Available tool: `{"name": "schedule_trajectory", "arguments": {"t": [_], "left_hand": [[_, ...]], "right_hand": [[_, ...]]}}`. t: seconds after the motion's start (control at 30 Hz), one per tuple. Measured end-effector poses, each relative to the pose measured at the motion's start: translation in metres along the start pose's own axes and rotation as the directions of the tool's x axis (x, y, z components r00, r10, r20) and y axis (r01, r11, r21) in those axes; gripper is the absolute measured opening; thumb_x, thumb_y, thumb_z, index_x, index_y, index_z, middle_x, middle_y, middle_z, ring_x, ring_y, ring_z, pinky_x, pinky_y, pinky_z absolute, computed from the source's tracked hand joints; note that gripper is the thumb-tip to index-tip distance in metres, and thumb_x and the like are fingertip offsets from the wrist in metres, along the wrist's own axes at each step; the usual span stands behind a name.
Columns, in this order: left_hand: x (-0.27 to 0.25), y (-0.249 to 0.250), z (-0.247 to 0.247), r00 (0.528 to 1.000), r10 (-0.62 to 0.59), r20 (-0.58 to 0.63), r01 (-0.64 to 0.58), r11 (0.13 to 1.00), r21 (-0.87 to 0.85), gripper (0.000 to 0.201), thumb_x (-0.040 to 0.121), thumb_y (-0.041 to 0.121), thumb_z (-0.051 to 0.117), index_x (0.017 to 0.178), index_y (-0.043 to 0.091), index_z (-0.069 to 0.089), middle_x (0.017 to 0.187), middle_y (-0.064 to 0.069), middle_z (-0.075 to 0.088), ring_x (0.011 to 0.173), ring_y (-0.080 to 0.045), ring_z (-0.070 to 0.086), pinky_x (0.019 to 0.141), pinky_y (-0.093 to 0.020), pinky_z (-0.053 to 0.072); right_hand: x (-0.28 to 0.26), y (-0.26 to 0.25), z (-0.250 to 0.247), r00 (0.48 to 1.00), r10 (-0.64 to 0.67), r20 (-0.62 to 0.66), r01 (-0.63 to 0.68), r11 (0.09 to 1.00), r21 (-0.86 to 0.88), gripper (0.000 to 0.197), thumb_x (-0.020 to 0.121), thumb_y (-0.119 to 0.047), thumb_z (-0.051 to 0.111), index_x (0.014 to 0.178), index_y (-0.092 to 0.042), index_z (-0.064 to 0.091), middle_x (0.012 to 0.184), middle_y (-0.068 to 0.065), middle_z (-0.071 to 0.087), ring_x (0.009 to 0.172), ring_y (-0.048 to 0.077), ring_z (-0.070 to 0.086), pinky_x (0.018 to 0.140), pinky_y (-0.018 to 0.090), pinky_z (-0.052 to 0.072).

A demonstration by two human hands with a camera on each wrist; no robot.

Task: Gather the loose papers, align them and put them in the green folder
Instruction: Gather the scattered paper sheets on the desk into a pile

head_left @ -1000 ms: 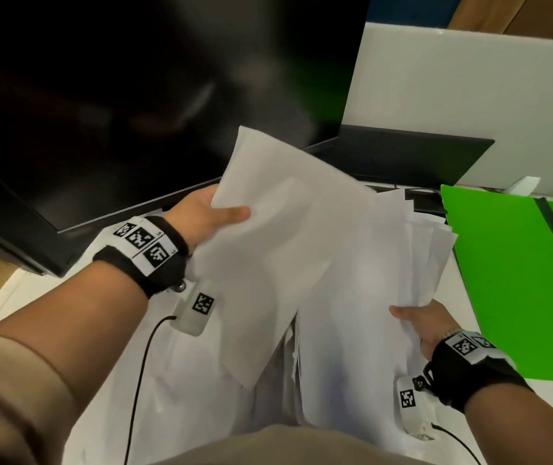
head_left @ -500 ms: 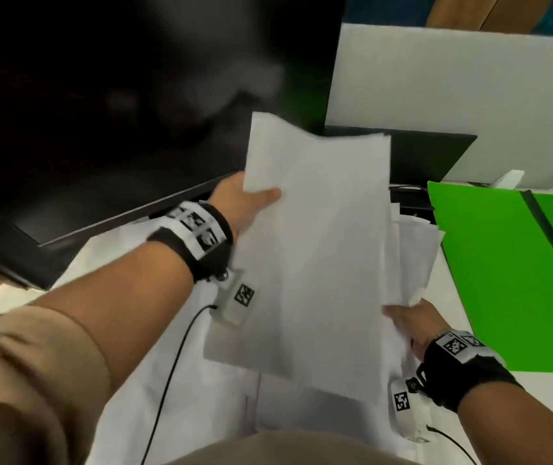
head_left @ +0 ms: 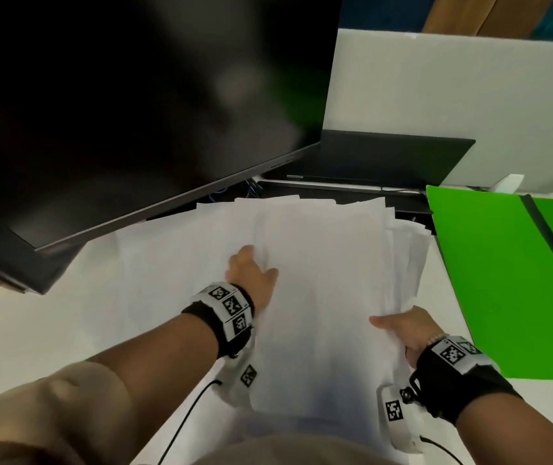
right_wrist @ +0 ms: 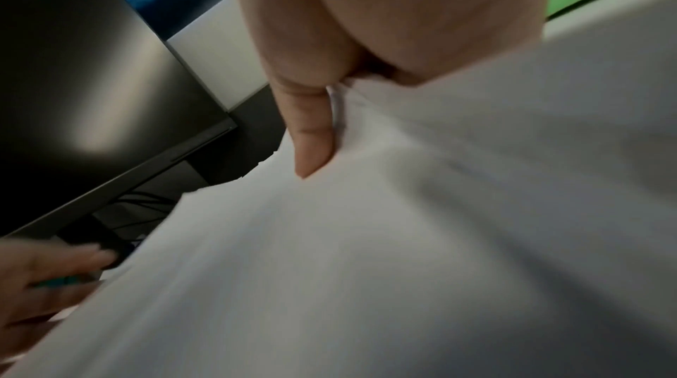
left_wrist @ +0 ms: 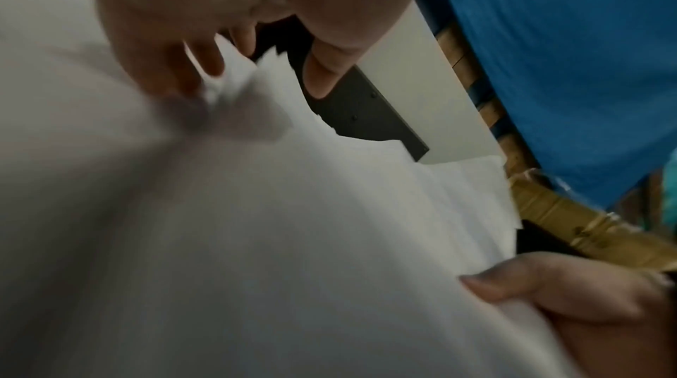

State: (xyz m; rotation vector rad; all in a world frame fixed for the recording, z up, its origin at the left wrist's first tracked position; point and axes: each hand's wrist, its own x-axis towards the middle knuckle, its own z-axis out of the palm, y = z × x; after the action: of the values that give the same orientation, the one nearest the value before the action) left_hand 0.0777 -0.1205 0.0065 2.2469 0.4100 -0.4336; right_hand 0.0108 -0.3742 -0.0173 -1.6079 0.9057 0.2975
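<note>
A loose stack of white papers (head_left: 329, 280) lies on the table in front of me, its far edges fanned and uneven. My left hand (head_left: 251, 273) holds the stack's left edge, thumb on top and fingers at the edge; in the left wrist view the paper edge (left_wrist: 263, 89) stands between fingers (left_wrist: 205, 65) and thumb. My right hand (head_left: 399, 330) grips the right edge, with the thumb (right_wrist: 311, 138) pressed on the top sheet. The green folder (head_left: 503, 280) lies open to the right of the stack.
A large dark monitor (head_left: 117, 112) overhangs the table's far left. A closed black laptop (head_left: 386, 152) and a white board (head_left: 453, 95) stand behind the papers. More white sheets (head_left: 167, 263) lie left of the stack on the white table (head_left: 33, 347).
My left hand has swung the raised sheet down and to the right onto the stack. The right hand has kept its grip on the stack's right edge.
</note>
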Motion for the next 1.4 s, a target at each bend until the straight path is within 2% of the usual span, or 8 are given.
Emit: {"name": "schedule_trajectory", "arguments": {"t": [0.13, 0.4, 0.6, 0.9, 1.0, 1.13, 1.23, 1.4], "left_hand": [[0.004, -0.03, -0.043, 0.921, -0.26, -0.29, 0.306, 0.944, 0.127, 0.06, 0.086, 0.024, 0.056, 0.136, 0.004, 0.029, 0.137, -0.02, 0.039, 0.121, -0.039, 0.045, 0.099, -0.041, 0.039], [0.009, -0.048, -0.036, 0.994, -0.082, 0.073, 0.083, 0.996, -0.011, 0.021, 0.088, 0.015, 0.053, 0.105, 0.01, 0.064, 0.105, -0.011, 0.065, 0.1, -0.028, 0.061, 0.087, -0.027, 0.046], [0.0, -0.037, -0.017, 0.999, -0.041, -0.029, 0.039, 0.997, -0.07, 0.033, 0.09, 0.028, 0.051, 0.117, 0.008, 0.053, 0.111, -0.009, 0.062, 0.096, -0.024, 0.057, 0.079, -0.025, 0.039], [-0.004, -0.05, -0.008, 0.944, 0.025, 0.33, 0.164, 0.831, -0.531, 0.042, 0.083, 0.0, 0.06, 0.123, 0.008, 0.051, 0.115, -0.011, 0.063, 0.106, -0.03, 0.061, 0.094, -0.041, 0.049], [-0.003, -0.063, -0.027, 1.0, 0.017, 0.014, -0.017, 0.999, -0.033, 0.052, 0.082, 0.016, 0.059, 0.132, 0.012, 0.045, 0.129, -0.014, 0.051, 0.115, -0.032, 0.052, 0.097, -0.037, 0.045], [-0.005, -0.084, -0.064, 0.841, -0.288, -0.458, 0.388, 0.91, 0.142, 0.065, 0.076, 0.02, 0.059, 0.135, 0.01, 0.033, 0.14, -0.018, 0.031, 0.124, -0.042, 0.036, 0.105, -0.047, 0.032], [0.006, -0.097, -0.082, 0.766, -0.476, -0.432, 0.545, 0.838, 0.042, 0.061, 0.076, 0.016, 0.057, 0.13, 0.003, 0.032, 0.134, -0.023, 0.038, 0.121, -0.044, 0.041, 0.103, -0.048, 0.035], [0.019, -0.092, -0.083, 0.919, -0.28, -0.279, 0.3, 0.954, 0.031, 0.055, 0.085, 0.01, 0.054, 0.134, 0.001, 0.033, 0.131, -0.023, 0.05, 0.117, -0.039, 0.051, 0.095, -0.039, 0.042]], "right_hand": [[0.005, 0.004, -0.003, 1.0, 0.008, 0.022, -0.008, 1.0, 0.001, 0.04, 0.07, 0.004, 0.074, 0.107, 0.011, 0.06, 0.067, 0.013, 0.068, 0.06, 0.029, 0.064, 0.051, 0.027, 0.051], [-0.014, -0.026, 0.018, 0.996, -0.008, 0.084, 0.005, 0.999, 0.039, 0.012, 0.079, 0.002, 0.067, 0.076, 0.002, 0.055, 0.041, 0.003, 0.057, 0.025, 0.006, 0.049, 0.028, 0.013, 0.033], [-0.005, -0.026, 0.039, 0.993, -0.11, -0.039, 0.105, 0.988, -0.114, 0.05, 0.069, -0.009, 0.077, 0.112, 0.006, 0.057, 0.105, 0.014, 0.063, 0.092, 0.029, 0.057, 0.087, 0.035, 0.047], [-0.002, -0.021, 0.033, 0.997, -0.061, 0.039, 0.061, 0.998, -0.012, 0.049, 0.07, 0.014, 0.067, 0.115, -0.001, 0.054, 0.108, 0.019, 0.064, 0.086, 0.03, 0.059, 0.078, 0.037, 0.048], [0.004, -0.014, 0.03, 1.0, -0.005, 0.02, 0.007, 0.998, -0.061, 0.055, 0.068, 0.014, 0.068, 0.12, 0.002, 0.054, 0.107, 0.019, 0.064, 0.094, 0.034, 0.06, 0.085, 0.042, 0.05], [0.01, -0.012, 0.03, 1.0, 0.01, 0.009, -0.008, 0.993, -0.118, 0.05, 0.071, 0.006, 0.072, 0.117, 0.005, 0.056, 0.115, 0.022, 0.063, 0.108, 0.04, 0.058, 0.1, 0.053, 0.043], [0.008, -0.014, 0.029, 1.0, 0.016, 0.019, -0.014, 0.992, -0.128, 0.044, 0.073, 0.006, 0.07, 0.115, 0.007, 0.056, 0.109, 0.021, 0.064, 0.103, 0.039, 0.059, 0.096, 0.05, 0.045], [0.003, -0.013, 0.024, 0.999, 0.01, 0.042, -0.005, 0.993, -0.117, 0.033, 0.079, 0.002, 0.067, 0.109, 0.007, 0.057, 0.082, 0.013, 0.061, 0.088, 0.034, 0.059, 0.076, 0.038, 0.05]]}}
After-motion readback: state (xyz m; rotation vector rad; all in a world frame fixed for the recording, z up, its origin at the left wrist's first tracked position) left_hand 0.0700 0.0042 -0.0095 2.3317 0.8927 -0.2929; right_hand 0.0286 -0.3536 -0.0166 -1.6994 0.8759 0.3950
